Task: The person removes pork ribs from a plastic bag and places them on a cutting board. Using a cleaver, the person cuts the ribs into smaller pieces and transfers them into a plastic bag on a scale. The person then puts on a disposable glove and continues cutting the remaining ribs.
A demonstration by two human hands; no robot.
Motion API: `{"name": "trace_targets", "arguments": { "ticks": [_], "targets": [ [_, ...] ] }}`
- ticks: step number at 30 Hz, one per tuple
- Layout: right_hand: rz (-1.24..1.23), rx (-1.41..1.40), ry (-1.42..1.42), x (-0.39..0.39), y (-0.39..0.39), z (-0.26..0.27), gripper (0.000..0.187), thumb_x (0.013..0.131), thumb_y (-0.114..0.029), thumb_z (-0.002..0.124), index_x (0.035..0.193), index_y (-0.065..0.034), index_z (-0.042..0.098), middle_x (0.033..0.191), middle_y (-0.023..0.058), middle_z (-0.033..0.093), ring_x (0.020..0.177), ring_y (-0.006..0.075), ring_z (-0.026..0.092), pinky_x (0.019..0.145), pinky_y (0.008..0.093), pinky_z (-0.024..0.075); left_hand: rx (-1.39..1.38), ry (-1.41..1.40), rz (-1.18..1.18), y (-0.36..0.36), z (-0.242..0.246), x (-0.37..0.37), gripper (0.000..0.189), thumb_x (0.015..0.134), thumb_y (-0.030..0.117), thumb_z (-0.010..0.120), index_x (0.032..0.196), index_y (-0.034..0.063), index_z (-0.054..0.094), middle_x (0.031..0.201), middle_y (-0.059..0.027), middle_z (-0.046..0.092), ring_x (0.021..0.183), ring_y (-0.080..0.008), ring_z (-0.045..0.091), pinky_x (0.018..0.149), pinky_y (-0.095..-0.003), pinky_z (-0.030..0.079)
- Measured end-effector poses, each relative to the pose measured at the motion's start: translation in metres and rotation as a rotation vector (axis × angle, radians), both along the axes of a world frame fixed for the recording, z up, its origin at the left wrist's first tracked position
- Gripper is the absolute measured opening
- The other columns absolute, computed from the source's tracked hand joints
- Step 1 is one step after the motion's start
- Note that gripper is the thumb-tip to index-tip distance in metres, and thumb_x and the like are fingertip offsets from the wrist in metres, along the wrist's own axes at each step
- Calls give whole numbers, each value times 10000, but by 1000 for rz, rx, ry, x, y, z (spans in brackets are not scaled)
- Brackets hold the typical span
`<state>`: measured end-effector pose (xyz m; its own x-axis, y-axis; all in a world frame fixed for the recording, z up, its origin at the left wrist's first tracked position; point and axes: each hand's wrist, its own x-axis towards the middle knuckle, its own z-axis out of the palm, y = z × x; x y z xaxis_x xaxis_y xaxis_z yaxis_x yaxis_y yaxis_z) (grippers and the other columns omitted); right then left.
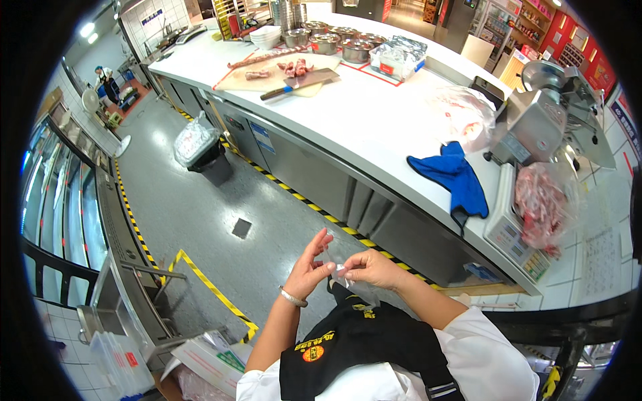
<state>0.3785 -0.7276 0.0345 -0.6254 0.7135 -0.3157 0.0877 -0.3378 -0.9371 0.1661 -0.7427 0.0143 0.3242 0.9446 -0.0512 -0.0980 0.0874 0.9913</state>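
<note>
A thin clear plastic bag (pixel 370 291) hangs in front of my black apron, below my hands. My right hand (pixel 375 269) pinches its gathered edge between thumb and fingertips. Close by on the left, my left hand (pixel 307 268) has its fingers spread and its thumb beside the plastic; whether it grips the film is unclear. A bracelet circles that wrist. On the white counter (pixel 371 113) ahead lie a cleaver (pixel 312 81), a cutting board (pixel 235 79) with cut meat pieces (pixel 296 67), and blue gloves (pixel 454 173).
Bagged meat (pixel 541 200) rests on a digital scale (pixel 516 240) beside a metal slicing machine (pixel 536 125). Lidded steel pots (pixel 325 44) line the counter's far side. A lined bin (pixel 196 143) stands on the floor. Far left, another person (pixel 106 82) stands near a fan.
</note>
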Motion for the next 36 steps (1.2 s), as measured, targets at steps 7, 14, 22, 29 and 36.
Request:
{"name": "trace_targets", "arguments": {
  "ticks": [7, 14, 22, 29, 36],
  "targets": [
    [155, 129, 2, -59, 108, -5, 182, 812, -193, 697, 901, -37, 667, 820, 3, 654, 777, 85, 571, 732, 263, 457, -92, -108, 65, 81, 19, -58, 671, 771, 130, 744, 1358, 59, 427, 1051, -56, 598, 1019, -154, 550, 902, -303, 428],
    [320, 20, 108, -108, 213, 5, 275, 896, -259, 625, 1033, -22, 651, 901, 33, 666, 810, 98, 599, 769, 273, 482, 130, 276, 271, 163, 28, -110, 373, 772, 79, 724, 1128, 41, 622, 839, 11, 569, 790, -92, 515, 764, -240, 439],
    [338, 209, -116, -160, 308, 6, 217, 838, -220, 675, 920, -19, 683, 785, 4, 654, 693, 72, 552, 642, 247, 442, 132, 424, 272, 248, 39, -156, 387, 786, 131, 717, 1148, 47, 608, 889, 1, 561, 840, -106, 523, 799, -258, 437],
    [163, -113, -43, -219, 372, 16, 191, 832, -148, 679, 959, -6, 661, 812, -12, 621, 730, 61, 535, 678, 221, 432, 135, 224, 180, 347, 19, -221, 384, 813, 112, 687, 1179, 45, 593, 879, 18, 520, 858, -94, 507, 836, -244, 418],
    [-32, -104, -84, -273, 427, 21, 117, 823, -128, 687, 874, -34, 638, 795, -14, 607, 739, 55, 534, 678, 208, 429, 350, 267, 338, 433, 26, -275, 286, 813, 118, 670, 1083, 48, 610, 986, -51, 540, 818, -145, 533, 739, -256, 446]
  ]
}}
